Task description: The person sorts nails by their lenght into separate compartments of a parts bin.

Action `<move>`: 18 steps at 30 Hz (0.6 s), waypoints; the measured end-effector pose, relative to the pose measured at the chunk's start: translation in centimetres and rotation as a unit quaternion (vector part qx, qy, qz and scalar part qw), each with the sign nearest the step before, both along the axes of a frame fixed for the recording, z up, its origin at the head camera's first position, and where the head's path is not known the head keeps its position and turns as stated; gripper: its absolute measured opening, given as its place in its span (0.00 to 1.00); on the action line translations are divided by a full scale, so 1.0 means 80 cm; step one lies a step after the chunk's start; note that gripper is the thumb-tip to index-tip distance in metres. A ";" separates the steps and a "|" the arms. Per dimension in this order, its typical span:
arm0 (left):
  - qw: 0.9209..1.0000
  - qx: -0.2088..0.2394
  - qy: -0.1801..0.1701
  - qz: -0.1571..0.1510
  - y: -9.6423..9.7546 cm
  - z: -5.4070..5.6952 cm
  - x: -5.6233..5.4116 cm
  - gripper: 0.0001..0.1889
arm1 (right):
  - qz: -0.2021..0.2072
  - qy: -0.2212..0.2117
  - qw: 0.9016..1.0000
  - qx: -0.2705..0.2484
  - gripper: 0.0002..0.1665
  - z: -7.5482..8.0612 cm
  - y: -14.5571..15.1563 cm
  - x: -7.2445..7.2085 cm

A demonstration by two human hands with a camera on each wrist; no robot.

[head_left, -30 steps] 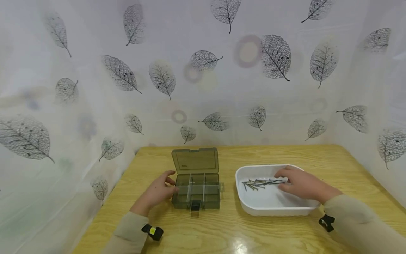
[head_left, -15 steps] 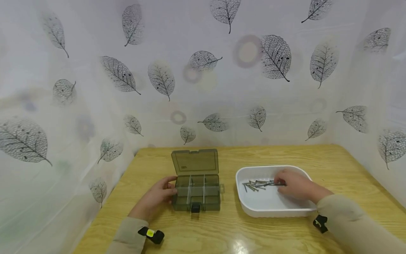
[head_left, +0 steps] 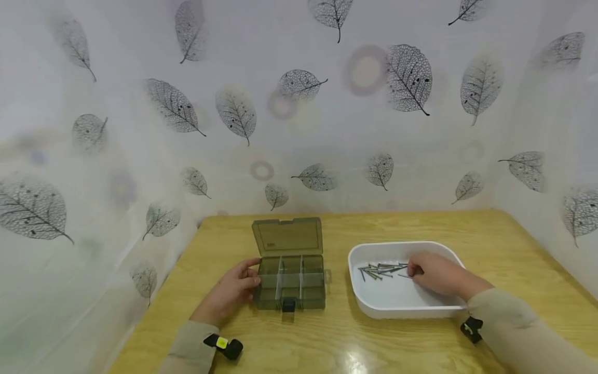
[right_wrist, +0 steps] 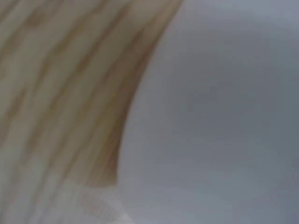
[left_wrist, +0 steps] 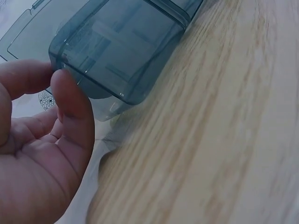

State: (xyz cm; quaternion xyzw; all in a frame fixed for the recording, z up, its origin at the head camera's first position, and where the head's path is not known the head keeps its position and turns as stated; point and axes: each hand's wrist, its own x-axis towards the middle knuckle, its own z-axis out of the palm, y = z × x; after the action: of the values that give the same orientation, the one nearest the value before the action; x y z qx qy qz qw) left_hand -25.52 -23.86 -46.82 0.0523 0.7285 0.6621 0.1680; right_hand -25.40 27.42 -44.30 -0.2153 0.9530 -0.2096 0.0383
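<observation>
In the head view my left hand (head_left: 230,291) holds the left side of a smoky clear plastic compartment box (head_left: 290,283), its lid (head_left: 288,237) raised at the back. Up close, the left wrist view has the thumb (left_wrist: 70,95) and index finger at the edge of the box (left_wrist: 117,56). Over the right part of a white plastic tray (head_left: 411,301), my right hand (head_left: 436,274) has its fingers curled downward. A thin grey nail (head_left: 404,276) pokes out left from its fingertips, which are partly hidden. Left of them lies a loose pile of grey and brass-coloured nails or screws (head_left: 379,270).
Both containers stand on a wood-grain table (head_left: 336,332), the box left of the tray. A pale leaf-printed curtain (head_left: 345,130) hangs behind and at both sides. The right wrist view holds only the blurred tray wall (right_wrist: 210,116) and table.
My right hand lowers into the tray and its fingers close; a nail now shows at the fingertips, apart from the pile. The left hand shifts slightly at the box's side.
</observation>
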 end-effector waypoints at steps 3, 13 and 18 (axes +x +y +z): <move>1.000 -0.002 0.003 0.000 0.000 0.001 -0.001 0.32 | -0.007 -0.010 1.000 0.003 0.11 0.000 0.001 0.000; 0.999 -0.005 0.029 -0.012 -0.003 0.001 -0.002 0.31 | 0.003 0.007 1.000 0.009 0.10 0.006 -0.001 0.000; 0.999 -0.003 0.036 -0.019 -0.003 0.001 -0.001 0.32 | 0.006 0.013 1.000 0.008 0.09 0.010 -0.001 0.003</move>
State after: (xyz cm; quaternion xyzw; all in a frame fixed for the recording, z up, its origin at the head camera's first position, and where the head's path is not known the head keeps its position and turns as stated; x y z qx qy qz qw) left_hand -25.59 -24.07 -46.73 0.0890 0.7347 0.6545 0.1544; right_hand -25.16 27.30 -43.47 -0.2233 0.9538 -0.1990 0.0294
